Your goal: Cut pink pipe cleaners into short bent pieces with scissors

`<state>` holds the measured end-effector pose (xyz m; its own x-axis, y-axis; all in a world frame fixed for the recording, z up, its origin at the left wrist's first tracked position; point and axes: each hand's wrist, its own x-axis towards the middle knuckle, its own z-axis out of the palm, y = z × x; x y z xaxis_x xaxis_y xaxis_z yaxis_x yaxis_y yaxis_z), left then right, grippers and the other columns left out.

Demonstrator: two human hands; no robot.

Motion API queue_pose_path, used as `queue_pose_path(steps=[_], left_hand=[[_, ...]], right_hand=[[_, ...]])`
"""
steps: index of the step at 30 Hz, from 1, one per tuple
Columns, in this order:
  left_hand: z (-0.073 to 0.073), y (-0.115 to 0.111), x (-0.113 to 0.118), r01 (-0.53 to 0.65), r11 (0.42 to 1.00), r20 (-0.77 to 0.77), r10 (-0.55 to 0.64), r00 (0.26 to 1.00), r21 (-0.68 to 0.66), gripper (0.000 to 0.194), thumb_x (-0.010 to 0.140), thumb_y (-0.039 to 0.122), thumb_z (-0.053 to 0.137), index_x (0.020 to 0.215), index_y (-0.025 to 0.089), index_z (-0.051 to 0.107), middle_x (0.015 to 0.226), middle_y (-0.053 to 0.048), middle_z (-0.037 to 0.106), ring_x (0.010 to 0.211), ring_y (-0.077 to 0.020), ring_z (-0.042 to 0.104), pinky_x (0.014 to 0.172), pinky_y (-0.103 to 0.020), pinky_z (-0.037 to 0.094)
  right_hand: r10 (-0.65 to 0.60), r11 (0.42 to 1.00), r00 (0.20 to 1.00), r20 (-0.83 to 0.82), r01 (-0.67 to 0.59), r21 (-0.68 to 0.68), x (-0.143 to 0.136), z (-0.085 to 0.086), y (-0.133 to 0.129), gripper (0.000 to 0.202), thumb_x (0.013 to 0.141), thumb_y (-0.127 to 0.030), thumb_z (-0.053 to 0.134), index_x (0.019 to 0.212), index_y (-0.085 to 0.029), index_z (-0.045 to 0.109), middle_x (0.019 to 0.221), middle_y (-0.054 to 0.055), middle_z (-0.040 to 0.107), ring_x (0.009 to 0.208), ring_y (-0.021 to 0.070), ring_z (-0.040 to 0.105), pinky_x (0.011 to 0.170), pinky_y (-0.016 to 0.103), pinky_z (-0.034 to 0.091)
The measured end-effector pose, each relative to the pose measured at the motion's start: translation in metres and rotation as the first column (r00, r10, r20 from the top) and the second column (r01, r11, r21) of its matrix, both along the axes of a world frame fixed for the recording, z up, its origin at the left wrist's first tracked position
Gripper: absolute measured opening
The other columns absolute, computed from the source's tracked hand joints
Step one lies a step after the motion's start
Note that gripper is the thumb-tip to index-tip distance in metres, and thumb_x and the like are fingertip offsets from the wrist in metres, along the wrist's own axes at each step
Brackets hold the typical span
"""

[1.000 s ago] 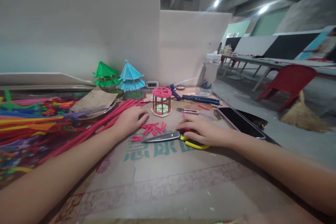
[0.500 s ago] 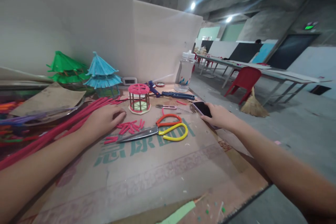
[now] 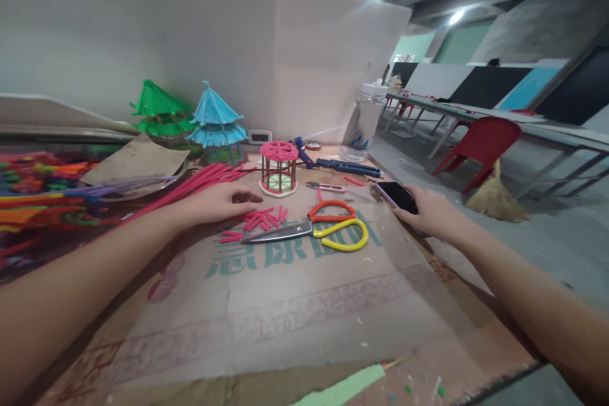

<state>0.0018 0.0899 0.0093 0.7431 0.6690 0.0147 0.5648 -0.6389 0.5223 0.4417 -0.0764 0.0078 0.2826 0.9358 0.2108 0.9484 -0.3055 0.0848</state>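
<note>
My left hand point(image 3: 223, 204) rests on the cardboard, fingers loosely bent and apart, with nothing visible in it. Short pink fuzzy pieces point(image 3: 263, 220) lie beside its fingertips, and a bundle of long pink pipe cleaners point(image 3: 204, 179) runs behind it. At the right table edge my right hand point(image 3: 435, 210) grips a phone point(image 3: 398, 196) with a dark screen. Between the hands lie large scissors point(image 3: 311, 228) with one orange and one yellow handle loop. Behind them stands a small round frame point(image 3: 279, 168) with a pink top, brown posts and a pale base.
Green point(image 3: 162, 108) and blue point(image 3: 216, 124) tiered-roof models stand at the back left. Small snips point(image 3: 328, 188), pliers point(image 3: 349, 168), a glue gun point(image 3: 304, 153) and a clear bottle point(image 3: 364, 124) lie or stand behind. A red chair point(image 3: 480, 146) and broom point(image 3: 497, 196) are off to the right.
The view has turned left, so everything sits further right in the picture. More of the phone's screen shows beside my right hand. My left hand stays by the pink pieces.
</note>
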Motion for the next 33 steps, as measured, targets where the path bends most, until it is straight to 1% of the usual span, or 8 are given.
queue_pose_path(steps=[6, 9, 12, 15, 18, 23, 28, 33], left_hand=[[0.014, 0.003, -0.008, 0.058, 0.992, -0.103, -0.070, 0.992, -0.112, 0.049, 0.077, 0.058, 0.061, 0.114, 0.028, 0.070, 0.115, -0.002, 0.071, 0.100, -0.0227, 0.065, 0.082, -0.025, 0.049], [0.015, 0.003, -0.010, 0.090, 0.986, -0.132, -0.109, 0.985, -0.140, 0.040, 0.073, 0.050, 0.065, 0.104, 0.025, 0.072, 0.097, -0.001, 0.074, 0.086, -0.0211, 0.066, 0.071, -0.024, 0.048], [0.012, 0.005, -0.011, 0.052, 0.975, -0.052, -0.065, 0.997, -0.218, 0.032, 0.076, 0.047, 0.062, 0.091, 0.021, 0.072, 0.082, -0.002, 0.073, 0.075, -0.0194, 0.066, 0.065, -0.025, 0.047], [0.008, 0.008, -0.012, 0.012, 0.951, 0.047, 0.003, 0.999, -0.310, 0.035, 0.078, 0.049, 0.060, 0.097, 0.020, 0.070, 0.082, -0.002, 0.073, 0.077, -0.0200, 0.067, 0.069, -0.027, 0.050], [0.006, 0.011, -0.012, -0.001, 0.950, 0.066, 0.023, 0.998, -0.314, 0.037, 0.079, 0.048, 0.060, 0.101, 0.020, 0.070, 0.086, -0.003, 0.074, 0.083, -0.0213, 0.069, 0.073, -0.028, 0.051], [0.006, 0.010, -0.011, -0.020, 0.958, 0.062, 0.039, 0.997, -0.285, 0.036, 0.079, 0.048, 0.060, 0.099, 0.020, 0.071, 0.084, -0.003, 0.074, 0.079, -0.0200, 0.068, 0.071, -0.026, 0.051], [0.005, 0.011, -0.010, -0.004, 0.954, 0.078, 0.029, 0.996, -0.301, 0.038, 0.079, 0.050, 0.061, 0.098, 0.020, 0.072, 0.082, -0.003, 0.073, 0.077, -0.0198, 0.067, 0.068, -0.026, 0.051], [0.000, 0.016, -0.011, -0.030, 0.958, 0.063, 0.050, 0.997, -0.285, 0.039, 0.077, 0.054, 0.062, 0.095, 0.022, 0.072, 0.082, -0.003, 0.073, 0.076, -0.0209, 0.067, 0.068, -0.027, 0.051]], right_hand=[[0.007, 0.999, 1.000, 0.001, -0.007, -0.039, 0.012, -0.007, 0.004, 0.073, 0.082, -0.057, 0.053, 0.134, -0.007, 0.051, 0.110, 0.022, 0.069, 0.093, 0.0366, 0.066, 0.074, 0.043, 0.051], [-0.007, 0.999, 1.000, -0.009, 0.007, -0.042, 0.019, -0.011, 0.005, 0.076, 0.081, -0.061, 0.052, 0.134, -0.006, 0.051, 0.105, 0.023, 0.070, 0.089, 0.0374, 0.067, 0.071, 0.044, 0.051], [-0.011, 0.999, 1.000, -0.018, 0.010, -0.036, 0.022, -0.013, 0.006, 0.077, 0.081, -0.061, 0.052, 0.135, -0.006, 0.050, 0.106, 0.023, 0.069, 0.091, 0.0376, 0.066, 0.073, 0.044, 0.051], [-0.001, 1.000, 1.000, -0.031, 0.000, -0.019, 0.020, -0.012, 0.006, 0.073, 0.083, -0.058, 0.053, 0.135, -0.006, 0.051, 0.109, 0.024, 0.068, 0.092, 0.0380, 0.065, 0.074, 0.044, 0.050], [0.010, 1.000, 0.997, -0.075, -0.010, -0.002, 0.019, -0.011, 0.007, 0.071, 0.083, -0.056, 0.055, 0.132, -0.005, 0.052, 0.109, 0.026, 0.067, 0.092, 0.0376, 0.065, 0.074, 0.043, 0.050], [-0.049, 0.999, 0.993, -0.110, 0.049, -0.003, 0.016, -0.011, 0.010, 0.074, 0.079, -0.062, 0.054, 0.131, -0.010, 0.051, 0.111, 0.021, 0.068, 0.093, 0.0367, 0.066, 0.074, 0.042, 0.051], [-0.010, 0.997, 0.995, -0.100, 0.018, 0.081, -0.001, 0.000, 0.005, 0.071, 0.074, -0.055, 0.061, 0.130, -0.012, 0.051, 0.117, 0.020, 0.065, 0.100, 0.0356, 0.064, 0.080, 0.041, 0.050], [0.164, 0.981, 0.935, -0.316, -0.123, 0.147, -0.037, 0.010, -0.004, 0.061, 0.079, -0.047, 0.061, 0.131, -0.018, 0.049, 0.110, 0.014, 0.068, 0.094, 0.0290, 0.066, 0.077, 0.036, 0.051]])
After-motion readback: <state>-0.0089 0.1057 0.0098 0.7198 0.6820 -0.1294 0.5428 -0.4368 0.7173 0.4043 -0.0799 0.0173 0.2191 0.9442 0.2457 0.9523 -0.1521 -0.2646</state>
